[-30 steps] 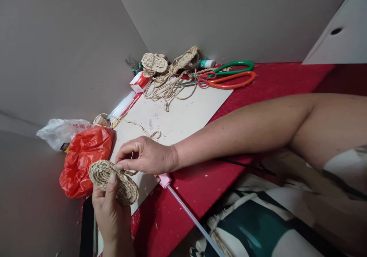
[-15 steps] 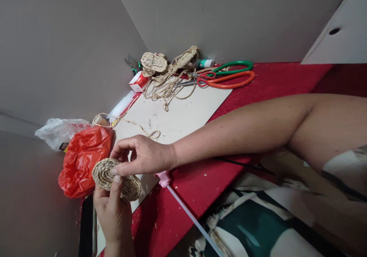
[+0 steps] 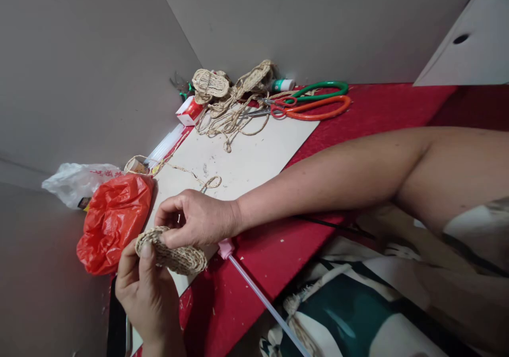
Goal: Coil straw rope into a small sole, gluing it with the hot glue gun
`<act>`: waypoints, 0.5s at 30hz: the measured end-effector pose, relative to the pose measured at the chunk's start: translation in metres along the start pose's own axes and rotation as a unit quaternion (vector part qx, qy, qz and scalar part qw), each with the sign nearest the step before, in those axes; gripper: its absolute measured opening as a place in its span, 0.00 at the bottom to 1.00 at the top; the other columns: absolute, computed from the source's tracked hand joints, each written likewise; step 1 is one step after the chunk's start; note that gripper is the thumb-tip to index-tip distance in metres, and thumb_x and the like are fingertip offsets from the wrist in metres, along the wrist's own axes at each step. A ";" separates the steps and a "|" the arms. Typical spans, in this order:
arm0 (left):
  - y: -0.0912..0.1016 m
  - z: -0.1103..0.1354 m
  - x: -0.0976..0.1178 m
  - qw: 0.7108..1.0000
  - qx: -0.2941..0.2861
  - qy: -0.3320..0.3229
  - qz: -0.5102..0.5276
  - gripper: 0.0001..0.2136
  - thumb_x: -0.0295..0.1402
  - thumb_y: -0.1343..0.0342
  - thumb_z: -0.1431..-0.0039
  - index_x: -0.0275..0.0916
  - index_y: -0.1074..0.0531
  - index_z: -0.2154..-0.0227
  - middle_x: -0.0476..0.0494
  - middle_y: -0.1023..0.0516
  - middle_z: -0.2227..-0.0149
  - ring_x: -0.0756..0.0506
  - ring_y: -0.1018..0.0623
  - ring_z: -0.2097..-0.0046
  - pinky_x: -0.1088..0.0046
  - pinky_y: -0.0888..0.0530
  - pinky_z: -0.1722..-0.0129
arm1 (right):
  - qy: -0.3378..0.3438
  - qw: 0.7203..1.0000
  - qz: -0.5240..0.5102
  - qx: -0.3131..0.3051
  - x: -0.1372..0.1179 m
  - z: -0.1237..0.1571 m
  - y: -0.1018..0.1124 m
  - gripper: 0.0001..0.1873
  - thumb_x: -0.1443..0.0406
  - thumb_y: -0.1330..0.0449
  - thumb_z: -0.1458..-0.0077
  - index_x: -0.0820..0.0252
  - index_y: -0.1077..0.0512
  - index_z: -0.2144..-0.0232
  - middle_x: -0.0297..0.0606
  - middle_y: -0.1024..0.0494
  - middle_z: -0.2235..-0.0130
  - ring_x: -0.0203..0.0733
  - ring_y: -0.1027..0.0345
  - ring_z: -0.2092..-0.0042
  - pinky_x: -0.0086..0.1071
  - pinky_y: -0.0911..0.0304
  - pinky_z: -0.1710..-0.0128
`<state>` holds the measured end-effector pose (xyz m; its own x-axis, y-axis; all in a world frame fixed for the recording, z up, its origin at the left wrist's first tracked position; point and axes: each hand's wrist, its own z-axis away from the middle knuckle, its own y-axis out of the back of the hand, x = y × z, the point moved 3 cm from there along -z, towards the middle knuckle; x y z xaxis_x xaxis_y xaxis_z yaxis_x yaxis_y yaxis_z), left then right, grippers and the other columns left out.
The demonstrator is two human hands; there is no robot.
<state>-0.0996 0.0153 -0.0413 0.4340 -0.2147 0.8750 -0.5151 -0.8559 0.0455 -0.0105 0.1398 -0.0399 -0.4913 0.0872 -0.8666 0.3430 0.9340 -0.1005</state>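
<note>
Between my two hands is a coiled, braided straw piece (image 3: 183,259), oval and waisted like a small shoe sole, tilted so its surface shows at a slant. My left hand (image 3: 149,293) comes from below and pinches its left end, thumb on the near face. From the right reaches my right hand (image 3: 199,216); its thumb presses the upper edge, its other fingers curled partly behind, where their tips are hidden. Just below the right wrist, a pink fitting (image 3: 226,248) holds a long translucent stick (image 3: 264,301) that slants over the table edge.
A red plastic bag (image 3: 117,224) sits left of the hands, beside a clear bag (image 3: 77,182). On the white board (image 3: 242,160) lie straw cord (image 3: 226,129) and scissors (image 3: 318,107) with green and orange handles. White sticks (image 3: 165,147) and a red-white box (image 3: 190,112) line the wall.
The straw piece has tipped to a more slanted angle, its far end shifting right. My left hand has turned and moved slightly left; my right hand stays nearly in place.
</note>
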 end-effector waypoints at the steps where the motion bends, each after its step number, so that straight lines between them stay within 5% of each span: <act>1: 0.000 0.001 0.000 1.000 0.009 -0.013 -0.010 0.05 0.33 0.38 0.48 0.38 0.25 0.69 0.50 0.23 0.69 0.51 0.26 0.68 0.75 0.30 0.62 | 0.001 1.000 0.003 0.001 0.000 0.000 0.000 0.05 0.69 0.41 0.56 0.67 0.32 0.73 0.32 0.32 0.73 0.28 0.40 0.71 0.25 0.41 0.69; 6: 0.000 0.002 -0.002 0.999 0.032 0.001 0.000 0.05 0.33 0.38 0.49 0.38 0.25 0.70 0.50 0.23 0.69 0.51 0.26 0.68 0.75 0.29 0.64 | -0.008 1.000 0.010 -0.010 0.000 0.000 0.000 0.05 0.69 0.42 0.54 0.67 0.32 0.72 0.31 0.32 0.72 0.28 0.40 0.70 0.24 0.41 0.68; 12: 0.001 -0.001 -0.002 0.998 0.024 0.021 0.048 0.03 0.32 0.39 0.48 0.40 0.26 0.70 0.50 0.21 0.67 0.50 0.23 0.65 0.73 0.28 0.61 | 0.007 1.000 -0.001 0.000 -0.001 0.002 0.001 0.16 0.62 0.37 0.54 0.63 0.34 0.63 0.31 0.33 0.69 0.30 0.39 0.67 0.26 0.39 0.65; 15: -0.001 0.000 -0.002 0.999 0.005 0.013 0.030 0.04 0.32 0.39 0.48 0.40 0.25 0.69 0.51 0.21 0.67 0.50 0.23 0.65 0.73 0.28 0.62 | 0.027 1.000 -0.009 0.003 -0.003 0.002 0.001 0.10 0.64 0.39 0.52 0.64 0.34 0.67 0.32 0.32 0.69 0.30 0.39 0.67 0.25 0.40 0.66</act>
<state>-0.1001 0.0166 -0.0432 0.3837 -0.2531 0.8881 -0.5321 -0.8466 -0.0114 -0.0074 0.1395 -0.0387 -0.5405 0.0884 -0.8367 0.3380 0.9335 -0.1198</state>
